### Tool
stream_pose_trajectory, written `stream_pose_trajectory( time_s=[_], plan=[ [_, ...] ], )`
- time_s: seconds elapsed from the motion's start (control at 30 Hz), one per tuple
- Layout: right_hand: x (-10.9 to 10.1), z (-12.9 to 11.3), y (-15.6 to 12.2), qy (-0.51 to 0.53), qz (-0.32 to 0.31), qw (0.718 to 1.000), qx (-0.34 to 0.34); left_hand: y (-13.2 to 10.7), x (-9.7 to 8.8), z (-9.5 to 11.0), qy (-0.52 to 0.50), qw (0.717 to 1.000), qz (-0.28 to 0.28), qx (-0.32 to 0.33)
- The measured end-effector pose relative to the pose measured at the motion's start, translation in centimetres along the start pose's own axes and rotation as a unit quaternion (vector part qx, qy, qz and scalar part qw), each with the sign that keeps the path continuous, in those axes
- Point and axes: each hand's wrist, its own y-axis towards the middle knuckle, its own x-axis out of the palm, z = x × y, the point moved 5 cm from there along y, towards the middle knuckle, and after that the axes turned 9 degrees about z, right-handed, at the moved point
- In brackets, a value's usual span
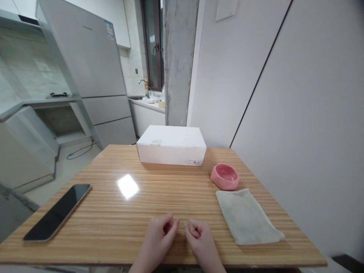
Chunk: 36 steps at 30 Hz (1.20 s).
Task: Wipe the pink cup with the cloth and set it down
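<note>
On the table (pixel 108 231), the box (pixel 172 146) stands near the far edge. Your left hand (pixel 159 235) and your right hand (pixel 200 237) are both before the box, side by side, close to your own edge. To the left of the box, and nearer to you, lies the phone (pixel 58 212). To its right, a little before it, stands the dish (pixel 224 177); farther before it, on that same side, lies the cloth (pixel 247 218). Behind the box is the pillar (pixel 180 64).

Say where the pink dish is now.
In the head view, the pink dish stands on the right side of the wooden table, just behind the pale cloth and right of the white box.
</note>
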Motion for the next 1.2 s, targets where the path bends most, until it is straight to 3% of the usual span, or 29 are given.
stream_pose_trajectory(
  time_s=[0.27,0.6,1.2],
  plan=[
    [0.2,-0.2,-0.2,-0.008,-0.013,1.0,0.012,-0.2,-0.1,0.3,0.019,1.0,0.001,0.018],
    [0.7,0.6,-0.7,-0.043,-0.04,0.998,0.02,-0.5,-0.2,1.7,0.049,0.997,-0.035,0.05],
    [0.7,0.3,-0.6,-0.051,-0.038,0.998,-0.004,-0.3,-0.5,1.9,0.019,0.998,-0.041,0.044]
  ],
)
